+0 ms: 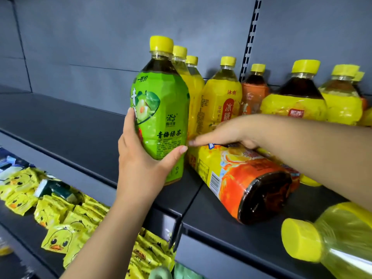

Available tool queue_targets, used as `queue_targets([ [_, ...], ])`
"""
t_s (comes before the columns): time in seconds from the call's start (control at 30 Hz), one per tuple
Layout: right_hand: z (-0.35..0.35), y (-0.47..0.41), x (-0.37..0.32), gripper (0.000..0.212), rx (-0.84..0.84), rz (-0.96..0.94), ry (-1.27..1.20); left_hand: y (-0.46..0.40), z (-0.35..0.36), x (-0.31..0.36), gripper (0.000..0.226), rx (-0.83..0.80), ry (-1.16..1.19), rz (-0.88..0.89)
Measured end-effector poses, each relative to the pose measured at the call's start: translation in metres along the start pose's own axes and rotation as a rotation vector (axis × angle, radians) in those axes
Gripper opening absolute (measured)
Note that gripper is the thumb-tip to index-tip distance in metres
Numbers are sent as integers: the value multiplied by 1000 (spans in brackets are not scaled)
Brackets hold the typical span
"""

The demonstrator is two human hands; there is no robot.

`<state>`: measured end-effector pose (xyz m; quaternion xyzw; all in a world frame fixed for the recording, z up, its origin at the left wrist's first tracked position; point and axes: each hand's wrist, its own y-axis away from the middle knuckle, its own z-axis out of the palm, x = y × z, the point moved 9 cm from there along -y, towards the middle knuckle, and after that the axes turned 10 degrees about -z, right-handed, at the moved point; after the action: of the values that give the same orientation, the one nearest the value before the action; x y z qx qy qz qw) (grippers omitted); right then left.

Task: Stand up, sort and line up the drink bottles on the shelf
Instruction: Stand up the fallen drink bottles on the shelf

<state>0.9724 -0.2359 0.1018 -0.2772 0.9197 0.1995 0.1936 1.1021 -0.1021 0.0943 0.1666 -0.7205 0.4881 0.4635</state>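
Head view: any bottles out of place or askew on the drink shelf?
Yes. An orange-and-yellow labelled bottle lies on its side under the right hand, base toward the camera. Another yellow bottle lies tipped at the shelf's front right.

we see a green-labelled bottle (161, 125) with a yellow cap and a pale fruit picture, beside yellow-labelled bottles (220, 101). a lying bottle (239, 178) shows an orange-and-yellow label. below, yellow packets (58, 238) carry duck faces; the shelf (70, 133) is dark grey.
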Motion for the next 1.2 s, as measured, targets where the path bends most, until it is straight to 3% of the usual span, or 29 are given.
queue_targets([
  [0.13, -12, -4, 1, 84, 128, -91, -32, 0, -2, -3, 116, 40, 17, 17],
  [0.27, -30, 2, -5, 98, 257, -139, -78, -2, -8, -5, 110, 83, 23, 1],
  [0.43, -67, 28, -20, 91, 520, -299, -216, 3, -7, -2, 110, 107, -67, -9],
  [0.53, -77, 48, -29, 115, 617, -398, -334, 3, -6, -2, 112, 76, -56, -29],
  [0.67, -81, 77, -29, 136, 676, -422, -225, 1, -7, -1, 110, 41, 12, -19],
  [0.8, -81, 108, -22, 131, 684, -386, 3, 3, -5, 2, 98, 4, 3, -1],
  [0.93, -76, 124, -28, 127, 674, -403, 187, 5, -1, 8, 101, -26, -39, -8],
  [1.0, -77, 125, -30, 124, 687, -410, 213, 18, -7, 27, 104, 67, -172, 88],
  [1.07, -80, 125, -30, 121, 686, -415, 196, 38, -8, 56, 92, 128, -185, 297],
  [1.13, -84, 126, -29, 120, 690, -396, 206, 55, 9, 73, 86, -45, -37, 373],
  [1.2, -88, 128, -29, 118, 707, -359, 275, 58, 34, 76, 90, -289, 126, 211],
])
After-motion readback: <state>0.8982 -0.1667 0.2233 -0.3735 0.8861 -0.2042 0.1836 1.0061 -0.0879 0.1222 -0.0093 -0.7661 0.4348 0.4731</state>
